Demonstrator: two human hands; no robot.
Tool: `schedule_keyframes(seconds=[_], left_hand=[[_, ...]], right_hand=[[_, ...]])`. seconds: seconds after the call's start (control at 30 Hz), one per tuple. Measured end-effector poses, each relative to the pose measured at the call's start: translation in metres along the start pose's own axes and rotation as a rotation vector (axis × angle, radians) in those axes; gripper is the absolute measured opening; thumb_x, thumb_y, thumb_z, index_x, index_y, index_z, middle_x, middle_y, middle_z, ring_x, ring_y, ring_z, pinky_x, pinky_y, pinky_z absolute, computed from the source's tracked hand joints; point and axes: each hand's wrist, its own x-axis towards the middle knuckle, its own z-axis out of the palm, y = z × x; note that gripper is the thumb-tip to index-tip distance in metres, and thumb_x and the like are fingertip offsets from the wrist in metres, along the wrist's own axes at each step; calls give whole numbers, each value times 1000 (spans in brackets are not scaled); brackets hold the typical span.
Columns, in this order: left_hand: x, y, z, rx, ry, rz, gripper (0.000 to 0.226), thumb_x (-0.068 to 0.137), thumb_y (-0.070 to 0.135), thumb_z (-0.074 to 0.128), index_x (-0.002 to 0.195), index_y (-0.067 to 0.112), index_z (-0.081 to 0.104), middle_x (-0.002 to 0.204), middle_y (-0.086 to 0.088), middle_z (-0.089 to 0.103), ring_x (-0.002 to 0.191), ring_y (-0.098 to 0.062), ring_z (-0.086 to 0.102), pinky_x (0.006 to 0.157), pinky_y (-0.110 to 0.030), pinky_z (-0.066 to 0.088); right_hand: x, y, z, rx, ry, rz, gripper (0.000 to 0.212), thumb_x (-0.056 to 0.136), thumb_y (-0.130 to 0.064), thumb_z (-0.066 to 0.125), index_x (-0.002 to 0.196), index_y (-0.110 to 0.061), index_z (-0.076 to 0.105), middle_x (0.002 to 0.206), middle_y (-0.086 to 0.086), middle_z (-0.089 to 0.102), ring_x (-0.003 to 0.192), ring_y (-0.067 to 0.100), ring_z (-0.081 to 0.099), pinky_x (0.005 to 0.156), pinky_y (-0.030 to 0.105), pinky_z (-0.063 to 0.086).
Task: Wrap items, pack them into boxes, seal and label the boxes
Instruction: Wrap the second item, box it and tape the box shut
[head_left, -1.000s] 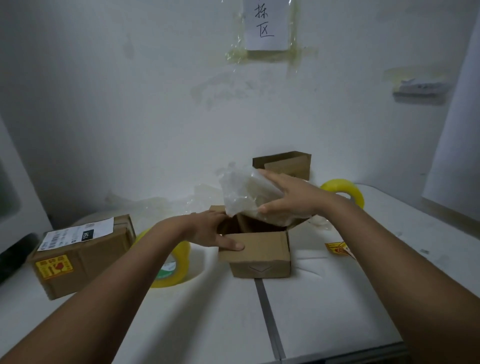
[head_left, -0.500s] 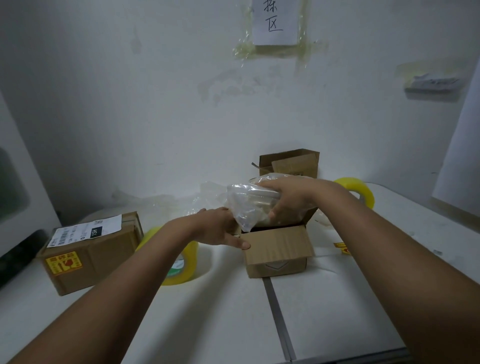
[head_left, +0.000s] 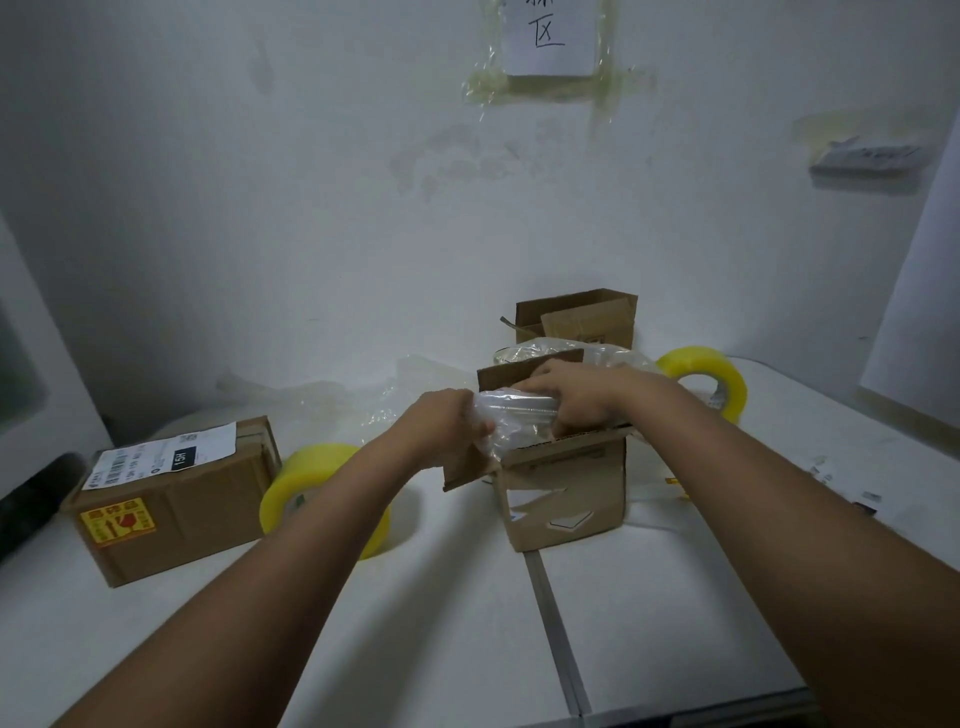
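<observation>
Open cardboard box (head_left: 563, 493), plastic-wrapped item (head_left: 511, 415) partly inside, left hand (head_left: 441, 428) and right hand (head_left: 576, 395) both gripping it

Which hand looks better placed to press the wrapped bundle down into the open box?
Probably the right. The right hand lies on top of the plastic-wrapped bundle, directly over the open box, so it can push straight down. The left hand grips the bundle's end beside the box's left flap.
</observation>
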Motion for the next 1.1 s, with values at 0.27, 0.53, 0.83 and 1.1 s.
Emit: schedule_keyframes(seconds=[0.27,0.53,0.83,1.1], left_hand=[[15,23,7,162,80,-63,30,94,26,55,108,1,62,108,-16,62,102,-26,56,70,-26,35],[10,38,21,-31,248,-40,41,93,23,62,129,7,52,118,-17,63,109,-34,59,82,-35,47],[43,37,13,213,40,41,32,91,21,60,121,17,66,112,-10,66,102,-25,61,72,-27,42],[51,46,27,400,-85,126,32,98,30,50,126,18,61,120,-6,65,113,-24,59,96,-37,49]], right_hand=[[2,3,3,-5,-51,9,70,92,-8,60,146,-45,34,142,8,38,121,28,46,97,34,40],[-6,23,13,133,45,29,70,87,-15,67,147,-37,37,124,2,45,118,24,49,95,31,43],[4,19,12,48,46,65,59,93,-18,62,148,-21,40,147,6,46,132,24,44,105,32,37],[3,11,14,32,43,69,31,93,-25,62,121,-10,62,116,8,62,98,20,56,82,29,44]])
